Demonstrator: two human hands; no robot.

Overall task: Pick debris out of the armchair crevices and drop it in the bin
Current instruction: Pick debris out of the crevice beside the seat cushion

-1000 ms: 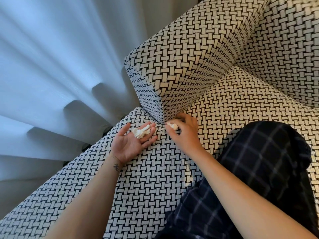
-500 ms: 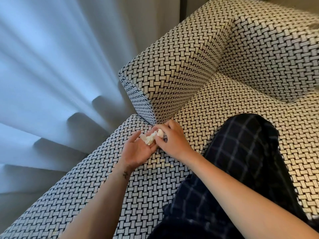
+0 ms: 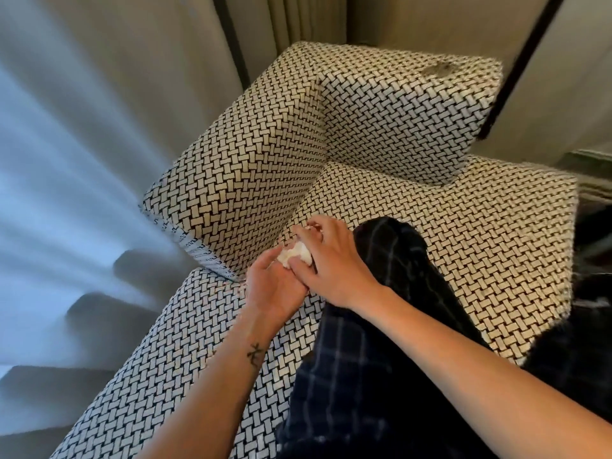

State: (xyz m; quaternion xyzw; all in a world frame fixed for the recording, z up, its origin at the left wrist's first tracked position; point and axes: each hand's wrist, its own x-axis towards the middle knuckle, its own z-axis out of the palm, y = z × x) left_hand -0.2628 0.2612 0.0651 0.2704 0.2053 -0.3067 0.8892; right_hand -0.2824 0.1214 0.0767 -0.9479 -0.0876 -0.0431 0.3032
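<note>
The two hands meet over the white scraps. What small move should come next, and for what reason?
Probably curl the left hand round the white crumpled paper scraps. They sit on its upturned palm, with the right hand curled over them, and no bin is in view, so a firm one-handed hold would likely free the right hand.

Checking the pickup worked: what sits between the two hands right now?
A white wad, cupped in the left hand and pinched by the right hand, shown in the head view.
</note>
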